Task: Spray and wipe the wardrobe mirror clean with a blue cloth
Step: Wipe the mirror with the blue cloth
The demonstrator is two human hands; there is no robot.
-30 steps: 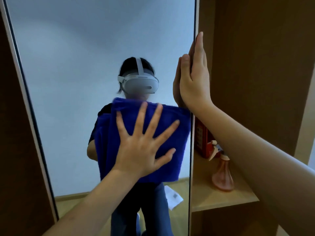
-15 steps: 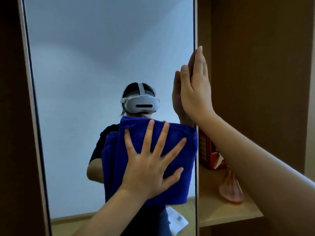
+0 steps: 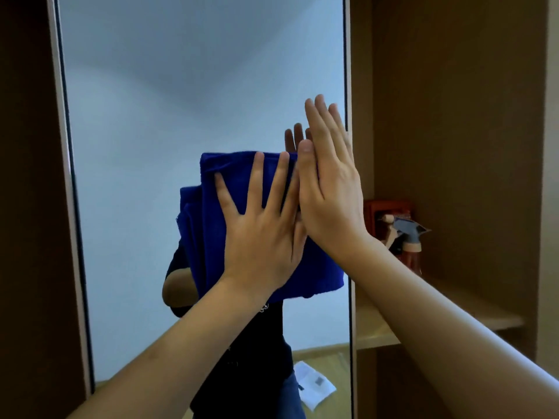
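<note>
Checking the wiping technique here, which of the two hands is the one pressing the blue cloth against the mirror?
The left hand: its spread fingers press the folded blue cloth flat on the mirror. The right hand rests bare at the mirror's right edge.

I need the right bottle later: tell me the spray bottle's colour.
The spray bottle has an orange-red body and a beige and grey trigger head, seen in the head view.

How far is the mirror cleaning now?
Spraying looks done: the spray bottle stands on the shelf. Wiping is in hand: the left hand presses the blue cloth flat on the mirror; the right hand braces its edge. The remaining glass cannot be judged.
</note>
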